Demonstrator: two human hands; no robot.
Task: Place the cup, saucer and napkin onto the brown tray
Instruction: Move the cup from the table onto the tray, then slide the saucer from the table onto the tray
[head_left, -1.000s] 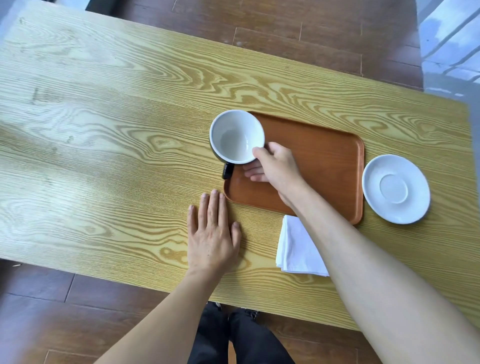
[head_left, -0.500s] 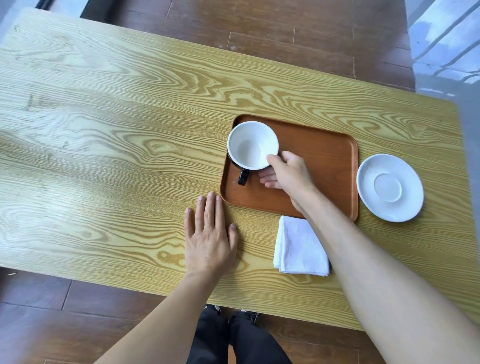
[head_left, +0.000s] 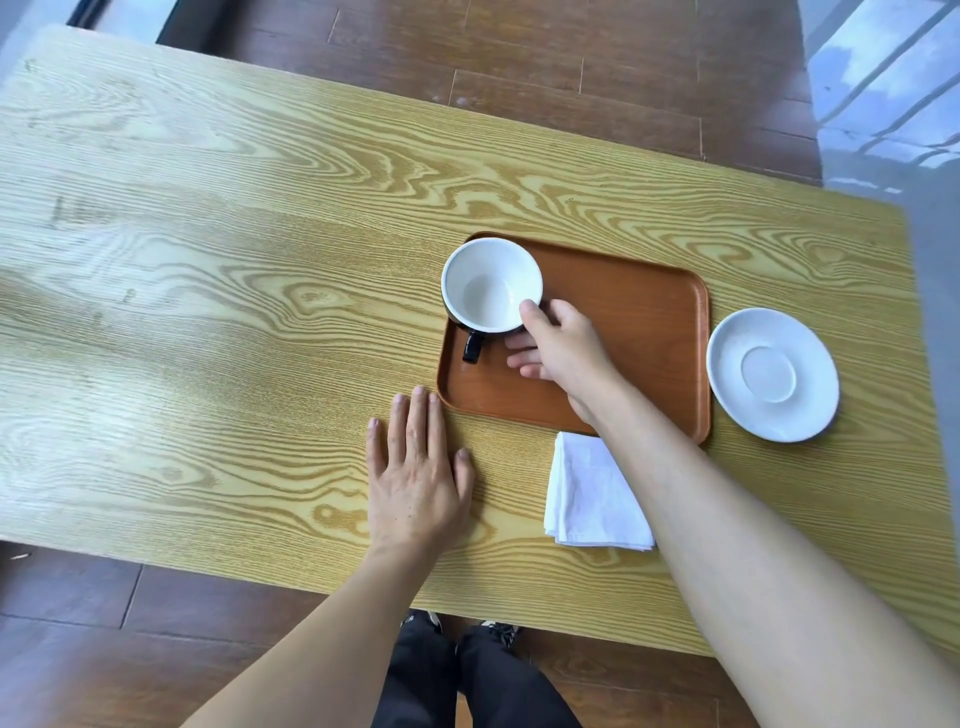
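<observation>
A cup, white inside and black outside with a black handle pointing toward me, stands in the far left corner of the brown tray. My right hand grips its right side, thumb on the rim. The white saucer lies on the table just right of the tray. A folded white napkin lies on the table in front of the tray, partly under my right forearm. My left hand rests flat on the table, fingers spread, near the tray's front left corner.
The wooden table stretches far to the left. Its near edge runs just in front of my left wrist. Dark wood floor lies beyond the far edge, and my legs show below the near edge.
My right hand carried the cup rightward from the tray's left edge and set it inside the tray's far left corner. My left hand stayed flat on the table.
</observation>
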